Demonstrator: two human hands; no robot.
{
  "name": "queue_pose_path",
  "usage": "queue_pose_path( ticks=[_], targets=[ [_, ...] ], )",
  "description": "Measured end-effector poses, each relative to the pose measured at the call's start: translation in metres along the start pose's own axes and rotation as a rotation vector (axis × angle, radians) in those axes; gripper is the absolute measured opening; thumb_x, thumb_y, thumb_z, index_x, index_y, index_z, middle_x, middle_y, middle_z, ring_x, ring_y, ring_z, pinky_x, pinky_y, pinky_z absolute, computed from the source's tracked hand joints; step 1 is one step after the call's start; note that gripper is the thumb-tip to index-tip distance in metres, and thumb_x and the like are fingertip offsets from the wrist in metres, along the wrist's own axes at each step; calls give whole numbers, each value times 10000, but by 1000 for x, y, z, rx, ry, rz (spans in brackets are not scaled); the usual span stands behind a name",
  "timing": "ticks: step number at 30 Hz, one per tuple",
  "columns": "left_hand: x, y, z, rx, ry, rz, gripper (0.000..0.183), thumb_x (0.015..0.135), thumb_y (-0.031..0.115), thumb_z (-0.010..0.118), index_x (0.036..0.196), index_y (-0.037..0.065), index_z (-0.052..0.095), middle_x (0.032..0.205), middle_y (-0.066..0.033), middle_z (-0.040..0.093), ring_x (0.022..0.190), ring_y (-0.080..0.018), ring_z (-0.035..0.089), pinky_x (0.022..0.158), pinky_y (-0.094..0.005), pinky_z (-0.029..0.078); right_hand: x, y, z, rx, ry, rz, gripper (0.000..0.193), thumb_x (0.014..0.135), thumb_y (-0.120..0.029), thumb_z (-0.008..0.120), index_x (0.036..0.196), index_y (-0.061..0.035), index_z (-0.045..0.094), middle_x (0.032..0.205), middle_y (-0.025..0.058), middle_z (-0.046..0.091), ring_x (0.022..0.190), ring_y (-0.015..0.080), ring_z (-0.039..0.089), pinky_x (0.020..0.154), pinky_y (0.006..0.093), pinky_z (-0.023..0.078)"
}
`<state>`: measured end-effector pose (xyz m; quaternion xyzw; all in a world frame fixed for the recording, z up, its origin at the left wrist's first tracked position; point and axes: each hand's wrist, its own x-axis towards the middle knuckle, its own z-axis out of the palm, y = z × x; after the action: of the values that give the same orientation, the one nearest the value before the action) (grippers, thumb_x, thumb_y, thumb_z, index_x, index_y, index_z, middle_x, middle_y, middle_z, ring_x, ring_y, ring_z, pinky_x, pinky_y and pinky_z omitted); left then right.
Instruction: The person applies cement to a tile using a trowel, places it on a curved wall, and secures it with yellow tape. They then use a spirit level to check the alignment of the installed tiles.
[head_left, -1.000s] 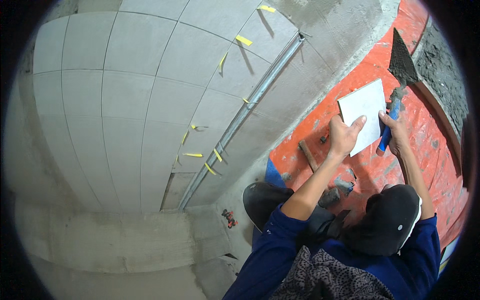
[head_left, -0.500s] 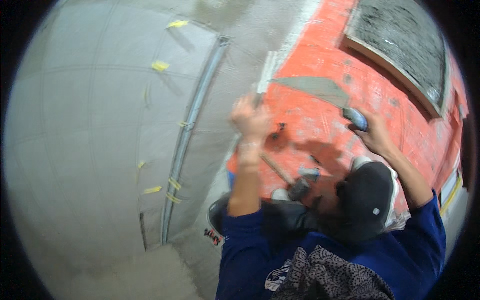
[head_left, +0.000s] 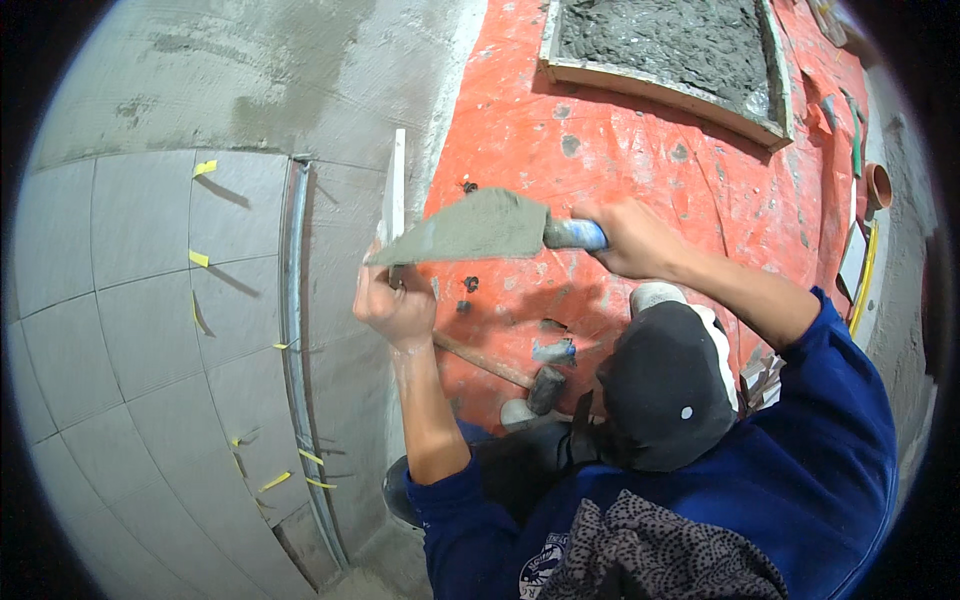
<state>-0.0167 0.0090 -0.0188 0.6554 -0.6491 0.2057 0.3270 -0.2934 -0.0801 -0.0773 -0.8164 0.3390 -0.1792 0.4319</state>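
My right hand [head_left: 640,238] is closed round the blue handle of a trowel [head_left: 480,228], its pointed blade coated with grey mortar. The blade lies across in front of me, its tip by my left hand [head_left: 396,305]. In that closed left hand is a narrow white strip [head_left: 399,180] that points away from me; its lower end is hidden behind the blade and fingers. A mallet [head_left: 545,390] with a wooden handle lies on the orange sheet [head_left: 610,180] below my hands, beside a small blue and grey object [head_left: 553,350].
Grey tiles [head_left: 150,320] with yellow tabs [head_left: 199,258] cover the left side, edged by a metal strip [head_left: 293,270]. A shallow tray [head_left: 660,78] of wet mortar stands at the far right. Farther right are an orange-brown pipe end [head_left: 879,186] and a yellow bar [head_left: 864,280].
The trowel and my right hand have come left in the picture, toward my left hand. The view has shifted right and become sharper. Both hands have kept their hold.
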Motion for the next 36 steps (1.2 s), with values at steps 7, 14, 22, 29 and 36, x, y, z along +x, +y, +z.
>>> queue_pose_path(
  ticks=[7, 14, 22, 29, 36],
  targets=[
    [2, 7, -3, -213, -9, -198, 130, 847, 48, 721, 927, -52, 695, 803, -176, 717, 644, -202, 678, 555, -351, 498, 68, 92, 5, 126, 89, 480, 169, 768, -161, 687, 811, -28, 590, 663, 126, 616, 593, 272, 605, 530, 423, 461],
    [-11, 25, -7, -809, -277, -861, 260, 789, 207, 767, 887, -32, 734, 740, -123, 717, 695, -136, 659, 652, -329, 518, 46, 37, 32, 832, 86, 263, 526, 881, -186, 685, 1343, -19, 495, 981, 102, 630, 752, 158, 615, 658, 313, 514],
    [-44, 26, -16, -599, -523, -921, 258, 753, 184, 760, 904, -22, 726, 790, -189, 714, 758, -287, 710, 724, -402, 518, 34, 11, 54, 1112, -52, 316, 643, 880, -177, 696, 1424, -15, 393, 1209, 174, 592, 1047, 274, 642, 849, 423, 559],
    [-43, 24, -11, -604, -618, -919, 291, 754, 229, 781, 860, -35, 721, 763, -186, 706, 745, -248, 701, 702, -379, 515, 36, 15, 66, 1074, 12, 390, 481, 856, -162, 718, 1240, 40, 513, 1027, 118, 624, 898, 229, 649, 810, 419, 565],
    [-59, 14, 8, -695, -618, -936, 336, 731, 245, 806, 868, -46, 709, 775, -196, 702, 765, -267, 701, 719, -377, 513, 29, 28, 63, 1040, 18, 381, 369, 825, -175, 750, 1082, 8, 557, 870, 95, 627, 797, 226, 642, 754, 390, 541]
  ],
)
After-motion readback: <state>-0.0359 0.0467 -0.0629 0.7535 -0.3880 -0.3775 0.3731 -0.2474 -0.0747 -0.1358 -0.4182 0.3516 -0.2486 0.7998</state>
